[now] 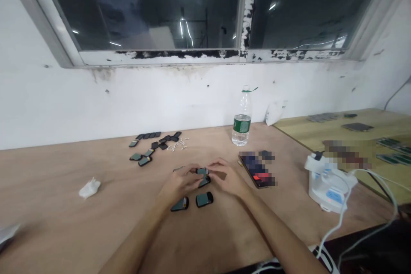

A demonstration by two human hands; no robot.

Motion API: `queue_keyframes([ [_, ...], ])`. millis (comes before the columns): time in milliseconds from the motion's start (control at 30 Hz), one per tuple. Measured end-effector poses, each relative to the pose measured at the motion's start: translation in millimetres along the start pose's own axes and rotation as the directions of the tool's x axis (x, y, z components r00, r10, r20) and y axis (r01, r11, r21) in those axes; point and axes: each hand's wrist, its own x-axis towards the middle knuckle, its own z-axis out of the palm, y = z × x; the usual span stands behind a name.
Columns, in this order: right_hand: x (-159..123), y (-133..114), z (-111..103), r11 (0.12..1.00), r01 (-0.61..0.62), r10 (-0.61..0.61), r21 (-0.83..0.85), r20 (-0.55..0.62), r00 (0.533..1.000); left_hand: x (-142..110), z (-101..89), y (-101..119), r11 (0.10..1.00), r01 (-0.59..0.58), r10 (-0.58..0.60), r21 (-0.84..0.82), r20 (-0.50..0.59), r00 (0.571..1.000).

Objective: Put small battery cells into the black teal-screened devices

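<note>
My left hand (pixel 183 180) is closed, pinching a small dark module (pixel 201 171) with a grey-green face. On the module's right side, my right hand (pixel 226 176) has its thumb and fingers at the edge; the exact contact is too small to make out. Just below the held piece lies a similar module (pixel 204 181), partly hidden by the fingers. Nearer me, a module (pixel 204 199) lies face up on the table. To its left is another module (pixel 180 204), partly covered by my left forearm.
Several dark modules (pixel 145 161) and small white bits (pixel 175 145) lie at the back left. A water bottle (pixel 241 125) stands near the wall. A phone (pixel 253 171) and a white power strip (pixel 329 184) with cables are on the right. Crumpled white tissue (pixel 89 188) lies left.
</note>
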Motion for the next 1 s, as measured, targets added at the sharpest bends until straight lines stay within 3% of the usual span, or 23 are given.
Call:
queue_keyframes([
  [167, -0.3, -1.1, 5.1, 0.992, 0.003, 0.001, 0.122, -0.035, 0.999, 1.0, 3.2, -3.8, 0.994, 0.054, -0.066, -0.090, -0.130, 0.989],
  [300, -0.6, 3.6, 7.6, 0.996, 0.017, -0.009, 0.087, -0.087, 0.996, 3.9, 4.6, 1.2, 0.983, 0.099, -0.118, -0.153, -0.125, 0.985],
  [433, -1.2, 5.1, 8.9, 0.998, 0.037, -0.034, 0.051, -0.044, 0.998, 6.2, 2.1, 5.2, 0.976, 0.113, -0.136, -0.188, -0.115, 0.984],
  [567, 1.4, 5.7, 2.1, 1.000, 0.003, -0.004, -0.017, -0.062, 0.998, 14.1, 0.7, -2.5, 0.951, 0.212, -0.231, -0.225, -0.064, 0.971],
  [633, 3.3, 9.5, -9.8, 0.994, -0.067, 0.050, -0.092, -0.174, 0.983, 22.4, 2.2, -11.0, 0.912, 0.314, -0.326, -0.264, 0.000, 0.946],
  [733, 3.8, 21.5, -35.5, 0.930, -0.265, 0.174, -0.255, -0.329, 0.928, 36.5, 6.4, -24.3, 0.852, 0.433, -0.421, -0.295, 0.106, 0.901],
  [833, 0.8, 34.3, -56.5, 0.799, -0.412, 0.297, -0.439, -0.308, 0.904, 46.0, 10.6, -33.5, 0.877, 0.442, -0.417, -0.187, 0.158, 0.895],
  [1000, -2.4, 43.0, -58.8, 0.735, -0.393, 0.370, -0.553, -0.159, 0.915, 49.6, 11.9, -39.2, 0.901, 0.434, -0.421, -0.016, 0.209, 0.882],
])
